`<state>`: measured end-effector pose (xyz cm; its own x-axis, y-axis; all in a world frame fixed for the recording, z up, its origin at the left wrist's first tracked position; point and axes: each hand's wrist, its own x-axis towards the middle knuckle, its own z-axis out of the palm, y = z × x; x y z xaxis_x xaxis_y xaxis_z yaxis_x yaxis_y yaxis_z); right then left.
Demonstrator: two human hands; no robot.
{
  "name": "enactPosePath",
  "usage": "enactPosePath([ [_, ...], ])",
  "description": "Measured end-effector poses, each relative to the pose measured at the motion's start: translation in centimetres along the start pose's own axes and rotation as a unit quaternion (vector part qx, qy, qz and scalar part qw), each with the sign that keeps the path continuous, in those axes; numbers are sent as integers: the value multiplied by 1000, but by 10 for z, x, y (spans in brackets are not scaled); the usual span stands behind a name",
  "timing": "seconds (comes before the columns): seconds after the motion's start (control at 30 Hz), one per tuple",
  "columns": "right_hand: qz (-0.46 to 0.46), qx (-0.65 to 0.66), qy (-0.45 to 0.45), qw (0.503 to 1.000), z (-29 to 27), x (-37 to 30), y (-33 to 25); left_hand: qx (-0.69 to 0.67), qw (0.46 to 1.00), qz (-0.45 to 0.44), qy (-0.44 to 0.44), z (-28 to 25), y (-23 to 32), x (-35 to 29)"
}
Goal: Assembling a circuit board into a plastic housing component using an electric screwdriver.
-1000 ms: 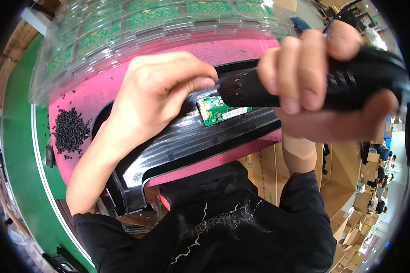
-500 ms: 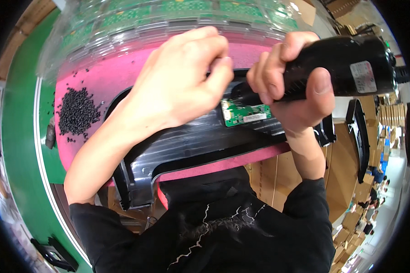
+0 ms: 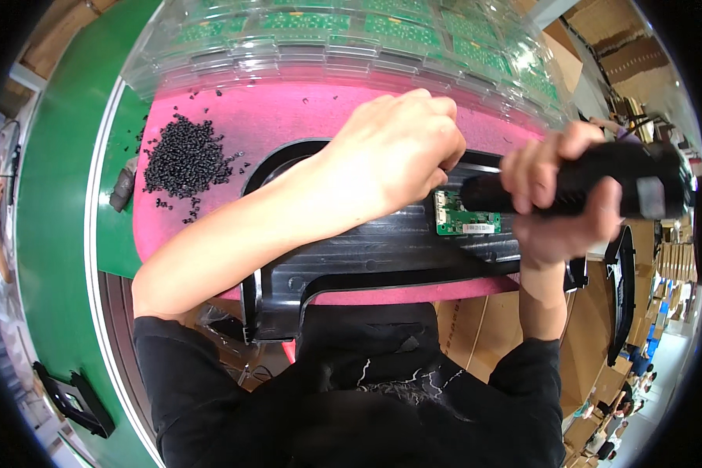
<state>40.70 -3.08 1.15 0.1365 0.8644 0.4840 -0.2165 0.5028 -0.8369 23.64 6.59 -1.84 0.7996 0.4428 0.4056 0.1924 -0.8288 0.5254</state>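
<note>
My right hand [image 3: 558, 191] is wrapped round a thick black electric screwdriver [image 3: 639, 179], whose nose points at a small green circuit board [image 3: 464, 221]. The board lies in a long black plastic housing [image 3: 351, 253] and carries white connectors at its left end. The screwdriver's nose covers part of the board's upper edge, so I cannot tell whether it touches a screw. My left hand [image 3: 394, 152] is closed just up and left of the board, fingers bent inward. Whatever those fingertips may hold is hidden behind the hand.
A heap of small black screws [image 3: 183, 156] lies on the pink mat [image 3: 273, 105] at left. Clear plastic trays [image 3: 327, 58] of green boards stand at the back. A dark lump [image 3: 122, 187] sits beside the mat. Cardboard [image 3: 476, 324] and another black frame [image 3: 621, 288] are at right.
The whole view has shifted, putting the workpiece lower and farther right. My left hand has moved a little closer to the board, and the screwdriver sits lower relative to it.
</note>
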Motion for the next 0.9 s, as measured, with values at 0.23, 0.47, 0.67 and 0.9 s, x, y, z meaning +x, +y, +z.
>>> enactPosePath([
  [0.23,-122,76,-27,989,1,-7,-52,-201,974,98,-26,-1,0,11],
  [0.47,-164,99,-25,981,8,-12,-61,-318,942,76,-69,-6,9,11],
  [0.67,-176,73,-27,981,2,-21,-69,-244,964,101,-37,-9,18,11],
  [0.9,-188,12,-98,977,-15,-28,-80,-283,952,117,-7,-4,22,12],
])
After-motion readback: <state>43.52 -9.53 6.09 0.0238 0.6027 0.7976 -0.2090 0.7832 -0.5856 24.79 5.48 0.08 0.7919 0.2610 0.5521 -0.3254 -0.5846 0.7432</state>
